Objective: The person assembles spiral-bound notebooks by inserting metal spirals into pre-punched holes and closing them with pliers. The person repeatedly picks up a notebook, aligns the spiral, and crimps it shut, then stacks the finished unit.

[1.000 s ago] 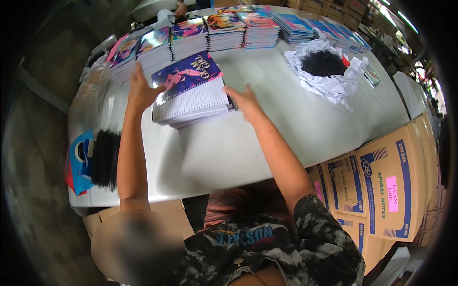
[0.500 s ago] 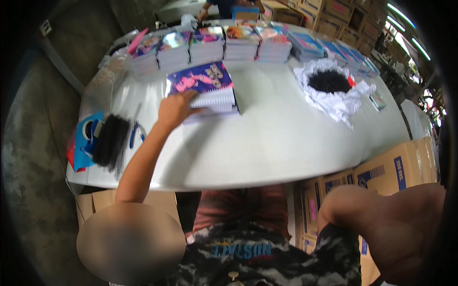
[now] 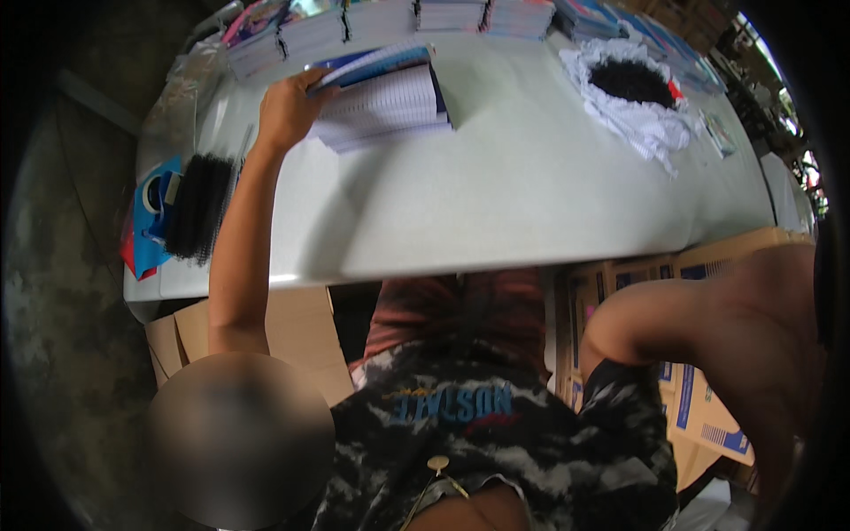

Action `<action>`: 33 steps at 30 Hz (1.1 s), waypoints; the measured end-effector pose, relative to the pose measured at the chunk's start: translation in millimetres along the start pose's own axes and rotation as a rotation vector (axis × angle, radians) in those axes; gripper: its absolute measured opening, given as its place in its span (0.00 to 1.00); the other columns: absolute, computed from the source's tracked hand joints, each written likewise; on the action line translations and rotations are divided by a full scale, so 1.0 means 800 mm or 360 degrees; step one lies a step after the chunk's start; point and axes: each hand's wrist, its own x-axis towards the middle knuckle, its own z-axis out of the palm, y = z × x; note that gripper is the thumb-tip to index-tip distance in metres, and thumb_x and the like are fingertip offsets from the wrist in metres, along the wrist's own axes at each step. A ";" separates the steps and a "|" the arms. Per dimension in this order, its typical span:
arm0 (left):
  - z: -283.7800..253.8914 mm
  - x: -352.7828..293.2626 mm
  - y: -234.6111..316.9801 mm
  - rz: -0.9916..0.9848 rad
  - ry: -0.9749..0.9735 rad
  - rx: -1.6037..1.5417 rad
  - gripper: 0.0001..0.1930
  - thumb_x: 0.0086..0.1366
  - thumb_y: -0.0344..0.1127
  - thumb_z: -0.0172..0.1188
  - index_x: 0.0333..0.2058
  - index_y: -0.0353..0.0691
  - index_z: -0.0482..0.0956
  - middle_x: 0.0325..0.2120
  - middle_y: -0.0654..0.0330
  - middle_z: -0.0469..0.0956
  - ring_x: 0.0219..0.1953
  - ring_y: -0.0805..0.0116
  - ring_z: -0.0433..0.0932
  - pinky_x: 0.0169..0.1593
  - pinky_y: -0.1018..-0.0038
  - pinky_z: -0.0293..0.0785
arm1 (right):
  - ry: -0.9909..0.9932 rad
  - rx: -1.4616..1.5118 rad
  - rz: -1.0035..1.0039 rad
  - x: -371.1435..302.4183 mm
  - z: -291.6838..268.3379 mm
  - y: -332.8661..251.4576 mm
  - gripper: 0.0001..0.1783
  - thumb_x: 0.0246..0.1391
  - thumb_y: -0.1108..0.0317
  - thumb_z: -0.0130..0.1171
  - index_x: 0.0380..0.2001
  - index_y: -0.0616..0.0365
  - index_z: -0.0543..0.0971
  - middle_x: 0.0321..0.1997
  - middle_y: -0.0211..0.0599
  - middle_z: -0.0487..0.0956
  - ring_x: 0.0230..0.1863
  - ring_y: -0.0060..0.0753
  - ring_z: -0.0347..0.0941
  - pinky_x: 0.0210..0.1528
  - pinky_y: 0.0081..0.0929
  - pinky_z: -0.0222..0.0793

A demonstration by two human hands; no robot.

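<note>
My left hand (image 3: 294, 108) reaches far over the table, its thumb and fingers closed on the left edge of a raised notebook cover (image 3: 381, 64) with a few sheets. Beneath it, an open notebook (image 3: 390, 102) shows ruled white pages, with more layers of paper under it. Its far side is partly hidden by the lifted cover. My right arm (image 3: 655, 319) is bent at the elbow at the right, and its hand is out of view.
Stacks of notebooks (image 3: 381, 19) line the table's (image 3: 496, 203) far edge. Black coils (image 3: 633, 81) lie in crumpled white paper at the right. Black spiral coils (image 3: 199, 208), a tape roll (image 3: 155, 192) and a blue sheet (image 3: 150, 252) sit at the left. Cardboard boxes (image 3: 708, 403) stand below right.
My left hand has lifted the cover and swung it up to the left, so the ruled pages now show more. The view has tipped downward toward my body.
</note>
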 end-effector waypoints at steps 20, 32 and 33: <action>0.035 -0.124 0.031 -0.0415 0.0010 -0.1688 0.24 0.50 0.23 0.60 0.48 0.36 0.67 0.42 0.60 0.72 0.45 0.72 0.69 0.51 0.74 0.63 | -0.0099 0.1049 0.2216 -0.263 0.113 0.066 0.10 0.44 0.77 0.64 0.32 0.64 0.78 0.32 0.32 0.80 0.33 0.19 0.75 0.37 0.18 0.71; 0.080 -0.171 0.037 -0.0513 0.0223 -0.1588 0.23 0.50 0.18 0.52 0.47 0.37 0.64 0.42 0.62 0.69 0.45 0.73 0.69 0.50 0.76 0.64 | -0.0368 0.0883 0.2327 -0.277 0.100 0.049 0.10 0.43 0.75 0.65 0.32 0.64 0.77 0.30 0.31 0.78 0.31 0.18 0.72 0.34 0.18 0.70; 0.076 -0.172 0.039 -0.0407 0.0296 -0.1489 0.23 0.50 0.17 0.52 0.47 0.37 0.64 0.42 0.62 0.69 0.45 0.73 0.68 0.50 0.76 0.64 | -0.0460 0.0868 0.2338 -0.284 0.100 0.050 0.10 0.43 0.75 0.65 0.32 0.64 0.77 0.30 0.31 0.78 0.31 0.18 0.72 0.35 0.18 0.70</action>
